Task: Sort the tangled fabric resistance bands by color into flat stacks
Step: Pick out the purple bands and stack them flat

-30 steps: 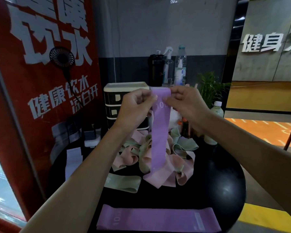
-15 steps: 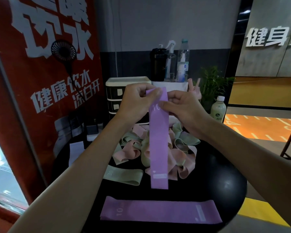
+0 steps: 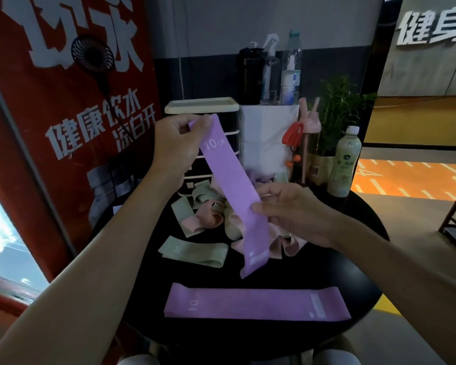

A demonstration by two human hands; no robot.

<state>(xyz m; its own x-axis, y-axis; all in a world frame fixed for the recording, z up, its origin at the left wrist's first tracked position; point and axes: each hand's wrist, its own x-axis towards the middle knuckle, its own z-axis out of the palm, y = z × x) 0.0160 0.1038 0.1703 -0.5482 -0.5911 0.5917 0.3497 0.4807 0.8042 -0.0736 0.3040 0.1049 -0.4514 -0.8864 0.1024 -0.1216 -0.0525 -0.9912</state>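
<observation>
Your left hand [image 3: 177, 146] pinches the top of the purple band [image 3: 232, 191]; your right hand [image 3: 290, 212] grips its middle, so it hangs slanted between them. Its loose tail dangles just above the flat purple band [image 3: 256, 304] on the bench [image 3: 353, 259], below both hands. Lowered carelessly, it may land folded or crooked.

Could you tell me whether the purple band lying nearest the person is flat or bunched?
Flat: the near purple band lies spread straight on the black table, without twists.

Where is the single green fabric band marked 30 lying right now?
The green fabric band marked 30 lies flat on the round black table, left of centre in the head view, between the tangled pile and the flat purple band.
</observation>
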